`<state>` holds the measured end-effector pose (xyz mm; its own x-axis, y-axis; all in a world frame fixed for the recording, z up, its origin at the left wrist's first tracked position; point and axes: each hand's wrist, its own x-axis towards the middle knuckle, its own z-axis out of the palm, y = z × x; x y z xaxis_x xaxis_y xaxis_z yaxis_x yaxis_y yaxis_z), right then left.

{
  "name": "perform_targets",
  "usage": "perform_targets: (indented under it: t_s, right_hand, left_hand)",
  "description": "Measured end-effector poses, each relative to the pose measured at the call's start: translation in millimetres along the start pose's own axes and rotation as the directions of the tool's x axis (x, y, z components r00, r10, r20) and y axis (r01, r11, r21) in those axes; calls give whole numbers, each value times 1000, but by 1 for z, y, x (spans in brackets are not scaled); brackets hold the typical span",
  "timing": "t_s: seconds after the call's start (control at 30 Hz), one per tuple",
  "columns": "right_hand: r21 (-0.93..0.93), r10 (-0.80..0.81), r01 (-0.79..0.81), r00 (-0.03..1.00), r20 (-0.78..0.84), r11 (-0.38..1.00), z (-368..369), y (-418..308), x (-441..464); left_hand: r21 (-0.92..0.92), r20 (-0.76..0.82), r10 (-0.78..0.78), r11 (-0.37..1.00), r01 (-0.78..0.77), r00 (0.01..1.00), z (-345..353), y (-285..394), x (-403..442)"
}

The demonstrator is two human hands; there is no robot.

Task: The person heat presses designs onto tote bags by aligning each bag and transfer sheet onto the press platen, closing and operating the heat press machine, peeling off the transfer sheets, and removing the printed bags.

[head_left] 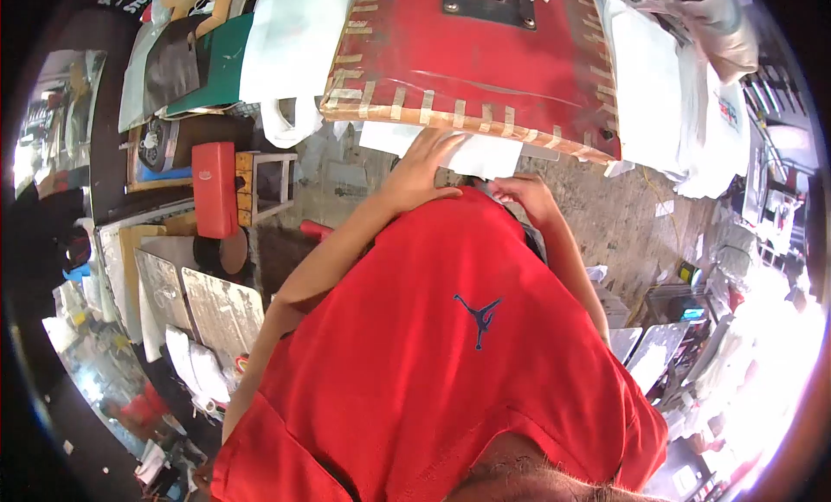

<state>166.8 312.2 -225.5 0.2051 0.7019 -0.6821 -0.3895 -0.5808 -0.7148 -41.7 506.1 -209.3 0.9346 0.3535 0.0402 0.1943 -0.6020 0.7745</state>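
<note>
My left hand (422, 169) is open, its fingers stretched over white sheets (485, 156) that stick out from under a large red board (502, 61) with taped edges. The thumb points along the hem of my red shirt (450, 286). My right hand (530, 197) is beside the lower right corner of the sheets, near my waist. Its fingers are bent in towards a small grey thing; I cannot make out what they hold, if anything. The board's far end lies outside the view.
White plastic bags hang at the board's left (294, 52) and right (649, 95). On the left, a red box (214, 189) rests by a small wooden frame (264, 186). Boards (221, 307) lean further down. Paper scraps lie on the worn floor (640, 216).
</note>
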Motion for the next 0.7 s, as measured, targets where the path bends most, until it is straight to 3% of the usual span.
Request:
perform_targets:
  t_s: [0.2,0.27,0.33,0.37,0.43,0.5,0.53,0.6,0.63,0.7]
  right_hand:
    - [130,-119,91,967,224,987,40,-42,2]
    - [62,-101,87,955,280,994,34,-44,6]
    - [-164,-108,208,875,473,964,31,-56,-1]
    - [-171,-102,207,872,479,963,24,-52,1]
    - [-463,-306,364,931,198,808,5,-34,12]
    - [-633,-588,473,808,33,613,-13,-27,27]
    - [-631,-584,477,810,46,611,-23,-26,37]
    - [-791,-537,161,810,-236,590,-34,-30,57]
    - [-793,-538,170,813,-222,585,-30,-31,65]
    - [-905,-758,145,607,-238,400,-14,-37,79]
  left_hand:
    - [134,-124,227,968,-210,966,28,-4,26]
    - [119,-151,184,979,-166,971,21,-3,19]
    - [72,-196,85,995,-73,977,8,-10,8]
    - [109,-258,67,993,-40,964,-2,-10,0]
    - [108,-281,49,994,-19,958,-23,-14,-24]
    - [109,-303,28,994,5,953,-43,-20,-50]
    - [146,-339,36,989,15,940,-53,-24,-63]
    - [185,-380,38,982,36,924,-70,-25,-83]
    - [221,-433,24,972,80,901,-80,-24,-91]
    - [257,-507,-26,950,180,862,-96,-26,-107]
